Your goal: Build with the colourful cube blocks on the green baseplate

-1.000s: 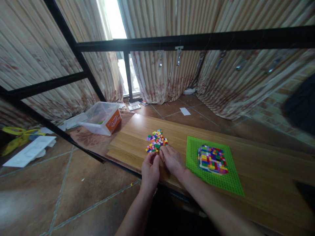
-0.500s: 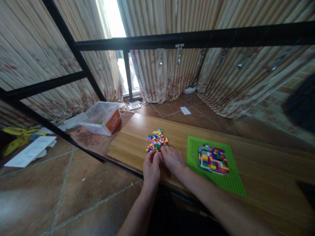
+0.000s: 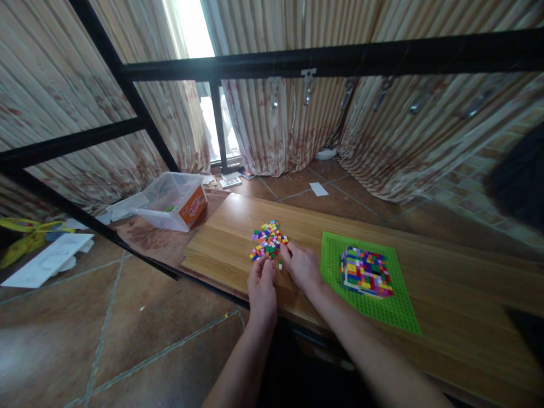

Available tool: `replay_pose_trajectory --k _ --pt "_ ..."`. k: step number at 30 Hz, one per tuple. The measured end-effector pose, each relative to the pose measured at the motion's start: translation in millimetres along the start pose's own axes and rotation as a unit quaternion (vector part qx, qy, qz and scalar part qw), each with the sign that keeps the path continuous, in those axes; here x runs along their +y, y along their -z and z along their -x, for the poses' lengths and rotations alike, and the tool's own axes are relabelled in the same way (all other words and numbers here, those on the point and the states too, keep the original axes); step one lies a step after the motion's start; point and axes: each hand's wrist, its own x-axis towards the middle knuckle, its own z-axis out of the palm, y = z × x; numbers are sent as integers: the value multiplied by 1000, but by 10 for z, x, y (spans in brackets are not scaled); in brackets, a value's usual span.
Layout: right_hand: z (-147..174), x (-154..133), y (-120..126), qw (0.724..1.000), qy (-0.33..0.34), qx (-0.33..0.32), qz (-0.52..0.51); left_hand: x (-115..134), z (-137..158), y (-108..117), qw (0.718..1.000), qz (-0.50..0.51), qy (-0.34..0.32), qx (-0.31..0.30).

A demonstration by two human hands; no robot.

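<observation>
A loose pile of small toy bricks (image 3: 268, 241) in many colours lies on the wooden table. My left hand (image 3: 262, 286) is at the pile's near edge, thumb and fingers pinched together; whatever is between them is too small to name. At the pile's right edge, the curled fingers of my right hand (image 3: 301, 265) touch or nearly touch the bricks, and their tips are partly hidden. A tiny white-and-green brick (image 3: 280, 265) sits between the hands. To the right, a multicoloured brick block (image 3: 368, 272) stands on a green baseplate (image 3: 329, 258).
A clear plastic bin (image 3: 164, 215) with an orange label stands beyond the table's left end. Black metal rails (image 3: 297, 65) cross in front of the curtains. White packaging (image 3: 46, 263) and a yellow bag (image 3: 21, 243) lie on the tiled floor at left.
My right hand has moved apart from my left toward the pile's right edge. The tiny white-and-green brick now shows between them. My left hand stays nearly in place.
</observation>
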Motion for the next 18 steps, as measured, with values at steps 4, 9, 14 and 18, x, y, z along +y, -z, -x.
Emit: replay_pose_trajectory --k 4,9,14,18 --pt "-147 57 13 955 -122 108 -247 45 -33 -164 997 73 28 18" --pt "-164 -260 70 754 -262 118 -590 155 -15 -355 981 170 89 1" --pt "82 -582 142 816 -116 117 -555 288 34 -373 948 255 189 -25" --pt "212 -617 152 830 -43 103 -546 338 43 -267 937 288 195 -31"
